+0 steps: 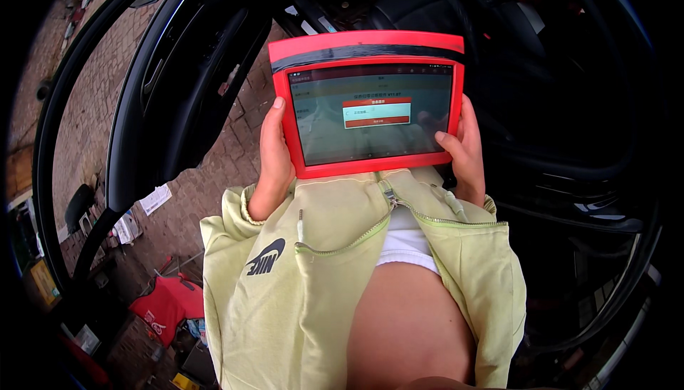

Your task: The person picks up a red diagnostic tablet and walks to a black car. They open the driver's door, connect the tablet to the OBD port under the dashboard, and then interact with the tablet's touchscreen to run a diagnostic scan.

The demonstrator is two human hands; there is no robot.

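Note:
I hold a red-cased tablet (370,105) in both hands in front of my chest. Its lit screen shows a small pop-up box in the middle. My left hand (274,158) grips the tablet's left edge, thumb lying along the red frame. My right hand (462,149) grips the right edge, with the thumb resting on the screen's lower right corner. The tablet's bottom edge rests against my pale yellow-green zip jacket (285,276).
An open black car door (164,98) stands to my left, over brick paving (235,155). The dark car cabin with a seat (420,9) lies ahead and to the right. A red bag (167,304), papers and small items lie on the ground at lower left.

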